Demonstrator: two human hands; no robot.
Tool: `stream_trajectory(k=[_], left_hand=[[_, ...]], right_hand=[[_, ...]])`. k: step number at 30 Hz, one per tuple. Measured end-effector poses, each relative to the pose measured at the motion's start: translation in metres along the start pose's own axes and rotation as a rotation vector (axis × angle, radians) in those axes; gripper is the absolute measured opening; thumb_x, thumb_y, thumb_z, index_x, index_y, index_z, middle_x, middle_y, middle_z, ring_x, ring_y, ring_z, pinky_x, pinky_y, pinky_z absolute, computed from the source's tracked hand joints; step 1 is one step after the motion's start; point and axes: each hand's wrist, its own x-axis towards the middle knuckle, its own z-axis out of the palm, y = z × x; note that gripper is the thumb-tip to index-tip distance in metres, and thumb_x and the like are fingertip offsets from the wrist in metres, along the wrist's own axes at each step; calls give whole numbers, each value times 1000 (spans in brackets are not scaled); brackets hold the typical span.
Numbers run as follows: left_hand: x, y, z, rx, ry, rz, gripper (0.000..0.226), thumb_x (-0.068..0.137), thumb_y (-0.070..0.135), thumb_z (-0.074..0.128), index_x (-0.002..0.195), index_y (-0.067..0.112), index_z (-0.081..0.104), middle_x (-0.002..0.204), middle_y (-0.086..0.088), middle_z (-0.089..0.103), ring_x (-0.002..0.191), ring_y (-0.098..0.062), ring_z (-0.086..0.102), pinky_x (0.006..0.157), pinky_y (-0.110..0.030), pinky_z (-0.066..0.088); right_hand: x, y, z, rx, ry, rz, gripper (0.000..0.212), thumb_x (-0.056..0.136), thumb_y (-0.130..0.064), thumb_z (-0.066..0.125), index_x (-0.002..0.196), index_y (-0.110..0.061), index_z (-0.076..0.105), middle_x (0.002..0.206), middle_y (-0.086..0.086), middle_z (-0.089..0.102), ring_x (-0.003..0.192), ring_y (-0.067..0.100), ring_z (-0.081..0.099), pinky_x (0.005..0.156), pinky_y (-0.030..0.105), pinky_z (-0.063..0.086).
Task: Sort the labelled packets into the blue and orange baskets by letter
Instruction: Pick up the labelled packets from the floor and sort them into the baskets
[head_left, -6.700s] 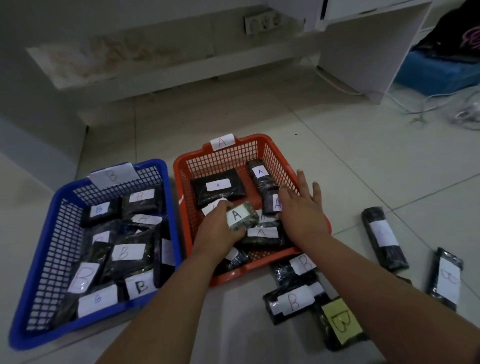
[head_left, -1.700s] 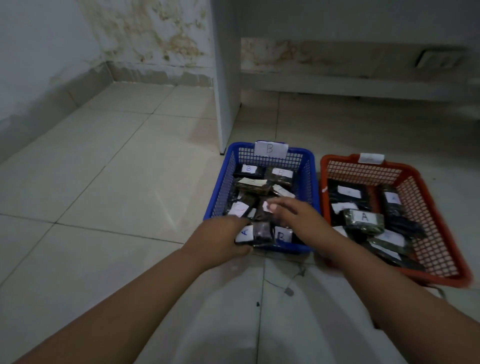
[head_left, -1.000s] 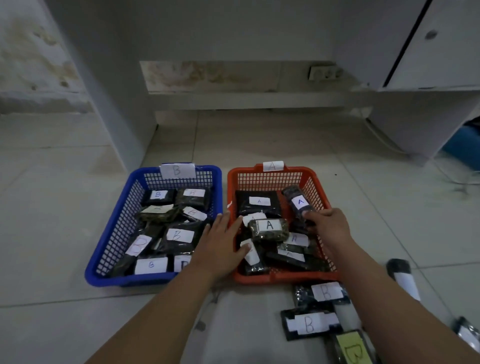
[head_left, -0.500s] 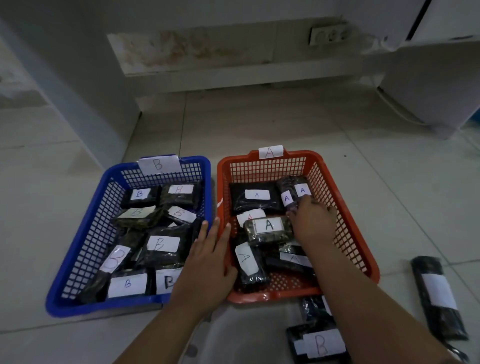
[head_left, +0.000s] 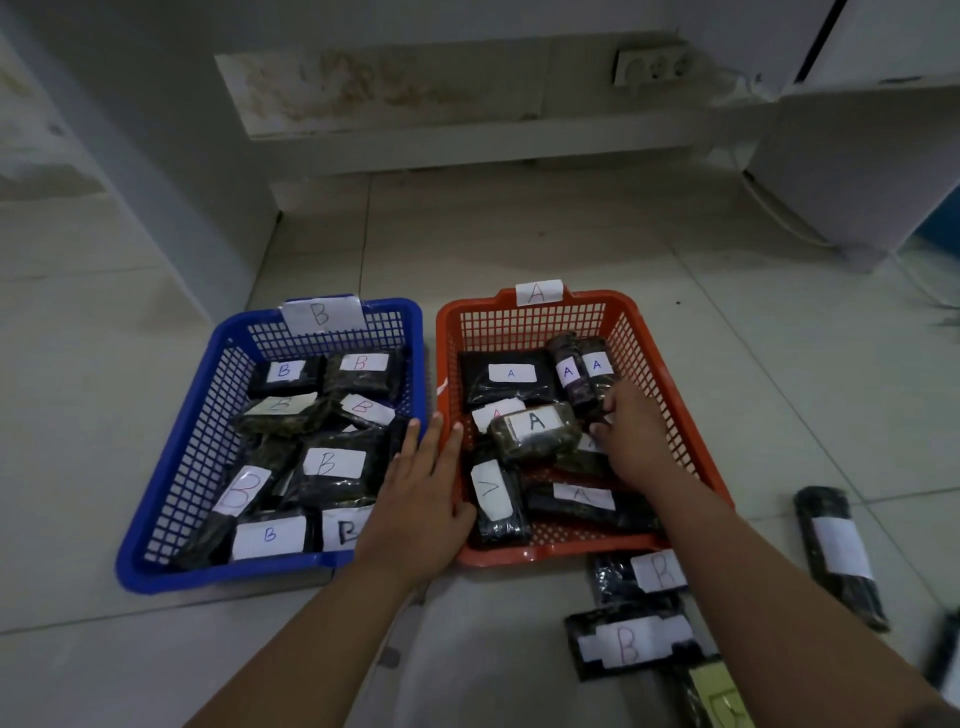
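Note:
The blue basket (head_left: 171, 467), tagged B, sits on the floor at left and holds several dark packets labelled B. Beside it to the right, the orange basket (head_left: 691, 441), tagged A, holds several packets labelled A. My left hand (head_left: 421, 499) lies flat across the two adjoining rims, fingers apart, holding nothing. My right hand (head_left: 631, 441) is inside the orange basket, its fingers and thumb curled on the lower end of a rolled A packet (head_left: 597, 371) that lies beside another rolled A packet (head_left: 567, 371). A loose B packet (head_left: 628, 644) lies on the floor under my right forearm.
More loose packets lie right of the orange basket: one labelled B (head_left: 660, 571), a yellow-labelled one (head_left: 722, 699) and a rolled one with a blank label (head_left: 839, 551). A white panel (head_left: 171, 208) stands behind the blue basket, a white cabinet (head_left: 857, 171) at back right.
The view shifted from the blue basket to both baskets. My right hand carried a rolled A packet into the orange basket beside another. My left hand left the blue basket and settled on the rims.

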Motion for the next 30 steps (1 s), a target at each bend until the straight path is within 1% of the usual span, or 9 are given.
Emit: stream_trajectory(k=[3, 6, 12, 14, 16, 18, 22, 26, 30], left_hand=[[1, -2, -5, 24, -57, -3, 78, 96, 42, 37, 147, 26, -20, 153, 5, -29, 135, -14, -34, 118, -45, -9], [-10, -2, -18, 4, -76, 45, 73, 97, 53, 27, 146, 30, -22, 152, 5, -31, 137, -13, -33, 113, -38, -18], [-103, -30, -45, 58, -48, 359, 67, 88, 57, 18, 150, 31, 13, 158, 9, -3, 141, -5, -18, 117, -32, -8], [-143, -56, -56, 150, -119, 457, 60, 87, 48, 25, 143, 27, 35, 155, 5, 21, 144, -11, 10, 117, -31, 5], [-179, -81, -65, 210, -138, 474, 49, 87, 36, 35, 129, 20, 54, 138, -5, 51, 125, -23, 48, 106, -36, 35], [-214, -104, -68, 196, -226, 390, 46, 87, 35, 37, 122, 18, 61, 123, -6, 62, 104, -25, 62, 91, -35, 47], [-281, -139, -58, 168, -355, 318, 49, 92, 54, 31, 122, 24, 57, 115, 1, 63, 97, -19, 62, 84, -28, 45], [-348, -145, -38, 203, -538, 248, 84, 75, 76, 9, 133, 25, 42, 130, 2, 49, 112, -17, 52, 91, -29, 39], [-388, -142, -18, 359, -702, 251, 84, 77, 77, 41, 136, 19, 32, 133, -1, 38, 118, -21, 42, 91, -34, 38]], right_hand=[[-7, -2, 3, -95, 34, -67, 24, 78, -12, 70, 92, -12, 51, 115, 11, 52, 107, 25, 46, 94, 35, 38], [-19, -4, -14, 22, 111, -97, 12, 86, -7, 59, 84, -15, 50, 117, 14, 51, 108, 21, 43, 95, 28, 32], [-89, -19, -44, 94, 199, -185, 14, 79, -2, 57, 91, -7, 59, 108, 15, 56, 102, 30, 51, 85, 30, 36], [-128, -39, -33, 65, 167, -329, 14, 75, -7, 58, 89, -7, 60, 97, 14, 59, 94, 32, 53, 82, 36, 38], [-178, -62, -15, 33, -11, -484, 18, 72, -11, 58, 90, -9, 60, 94, 12, 59, 91, 32, 53, 80, 36, 36], [-235, -79, 5, 29, -269, -624, 22, 71, -15, 57, 93, -12, 60, 98, 7, 59, 96, 28, 51, 84, 33, 34], [-323, -89, 30, 36, -706, -813, 24, 78, -17, 56, 102, -16, 59, 105, 3, 57, 100, 21, 49, 88, 32, 38], [-363, -86, 43, -71, -955, -919, 27, 88, -21, 54, 115, -15, 56, 114, 3, 56, 106, 21, 49, 93, 35, 40], [-376, -88, 49, -224, -1046, -932, 37, 92, -29, 54, 127, -20, 48, 127, 0, 50, 116, 17, 45, 98, 29, 37]])
